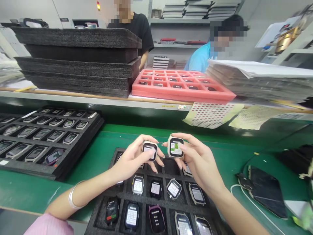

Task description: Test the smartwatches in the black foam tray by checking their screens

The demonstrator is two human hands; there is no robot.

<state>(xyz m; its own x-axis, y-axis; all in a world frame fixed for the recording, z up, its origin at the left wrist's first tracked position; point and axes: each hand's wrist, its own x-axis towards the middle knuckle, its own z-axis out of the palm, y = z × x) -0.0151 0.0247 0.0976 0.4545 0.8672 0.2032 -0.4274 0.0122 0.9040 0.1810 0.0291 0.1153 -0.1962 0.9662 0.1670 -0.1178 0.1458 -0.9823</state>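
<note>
My left hand grips a smartwatch case with a lit screen, its thumb lying on the glass. In my right hand is another strapless smartwatch, pale-framed, showing green and white blocks, and that thumb also touches the screen. Both watches are held above a black foam tray whose square compartments hold several more watches. Among these are a purple-framed watch with text on its screen and a dark one with red and green marks. My forearms cover parts of the tray.
A second black foam tray of watches lies at the left on the green bench. A shelf in front carries stacked black foam, a pink foam tray and piled white sheets. A dark tablet-like device with cables sits right. Two people are beyond.
</note>
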